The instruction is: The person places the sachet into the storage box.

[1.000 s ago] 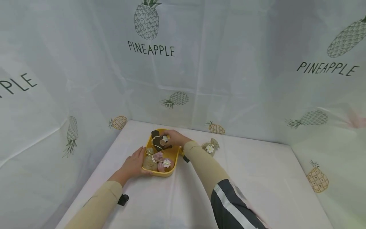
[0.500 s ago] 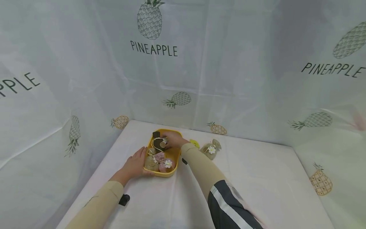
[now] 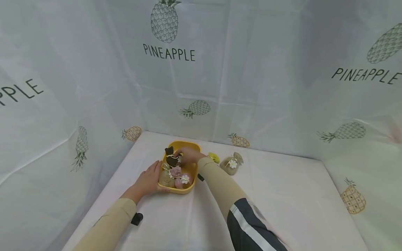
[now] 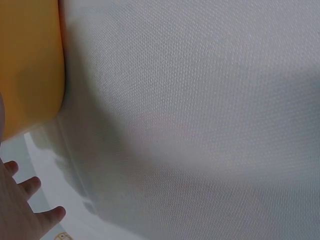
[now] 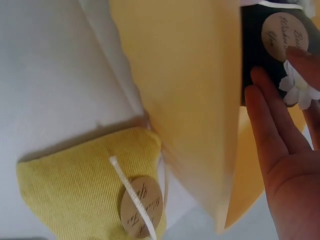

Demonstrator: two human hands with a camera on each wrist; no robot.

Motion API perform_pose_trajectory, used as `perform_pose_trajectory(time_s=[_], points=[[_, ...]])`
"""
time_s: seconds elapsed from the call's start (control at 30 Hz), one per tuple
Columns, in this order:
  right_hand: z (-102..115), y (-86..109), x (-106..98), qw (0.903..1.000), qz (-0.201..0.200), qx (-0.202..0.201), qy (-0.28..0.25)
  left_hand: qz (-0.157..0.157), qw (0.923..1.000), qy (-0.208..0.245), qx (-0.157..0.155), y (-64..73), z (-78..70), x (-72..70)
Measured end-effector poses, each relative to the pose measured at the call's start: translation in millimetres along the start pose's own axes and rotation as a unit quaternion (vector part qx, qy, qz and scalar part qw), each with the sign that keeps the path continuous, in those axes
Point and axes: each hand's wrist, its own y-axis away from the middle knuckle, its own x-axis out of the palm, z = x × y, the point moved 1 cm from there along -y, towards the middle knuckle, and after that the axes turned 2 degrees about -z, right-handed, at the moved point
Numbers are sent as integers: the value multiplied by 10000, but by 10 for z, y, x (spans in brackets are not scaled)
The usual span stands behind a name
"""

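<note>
Inside the yellow tray (image 3: 183, 143) my right hand (image 3: 190, 155) pinches a small black drawstring pouch (image 3: 171, 161) between thumb and fingers. The right wrist view shows the pouch's round paper label (image 5: 285, 36) and white flower (image 5: 298, 86) by the fingertips. My left hand (image 3: 148, 179) rests along the tray's left wall, its thumb at the near corner. Its fingers (image 4: 50, 218) look straight and spread in the left wrist view. Nearer in the tray lie a beige pouch (image 3: 165, 180) and a pink pouch (image 3: 176, 171), side by side.
Right of the tray, a yellow pouch (image 3: 214, 157) lies partly behind my right sleeve (image 3: 216, 181). A beige pouch (image 3: 230, 166) with a white flower lies beside it on the white table (image 3: 282, 202). A pineapple-print sheet (image 3: 257, 87) hangs behind the table.
The black pouch has turned and settled lower in the tray, my right hand moving with it. The yellow pouch has come into view beside the right sleeve. My left hand keeps its place.
</note>
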Motion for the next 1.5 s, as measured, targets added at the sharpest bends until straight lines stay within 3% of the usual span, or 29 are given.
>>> perform_pose_trajectory(time_s=[0.37,0.83,1.03,1.27,1.5], points=[[40,7,68,9983,192,-543,31,-24,10000,-24,46,4,-16,-22],[-13,135,-1,9985,419,-360,-31,39,9999,85,-44,-8,-15,5],[-34,178,-81,9972,561,-346,-349,12,9999,86,-64,-7,-14,0],[-62,325,-195,9950,703,-219,-674,-5,9999,63,-90,-15,-17,8],[-149,497,-319,9956,623,-328,-617,19,9999,73,-77,-20,-13,28]])
